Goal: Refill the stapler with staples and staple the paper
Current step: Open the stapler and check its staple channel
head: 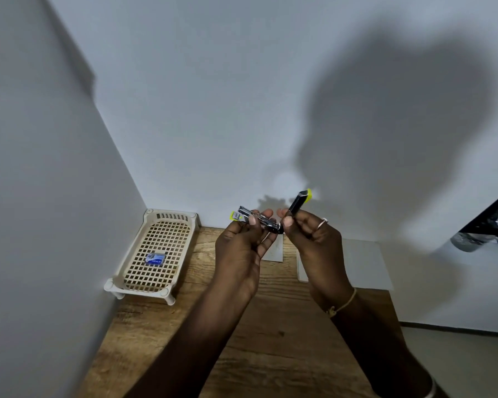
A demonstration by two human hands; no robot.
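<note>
I hold a small black and yellow stapler (270,219) above the wooden table, swung open at its hinge. My left hand (242,245) grips the metal base and staple channel, which points left. My right hand (308,234) grips the black top arm (298,202), tilted up and to the right with its yellow tip highest. A small blue box of staples (155,259) lies in a cream lattice tray (167,225) at the left. White paper sheets (360,262) lie on the table beneath and behind my hands, partly hidden by them.
The wooden table (242,340) sits in a corner between two white walls. The tray stands against the left wall. A dark object with clear bottles (489,225) juts in at the right edge.
</note>
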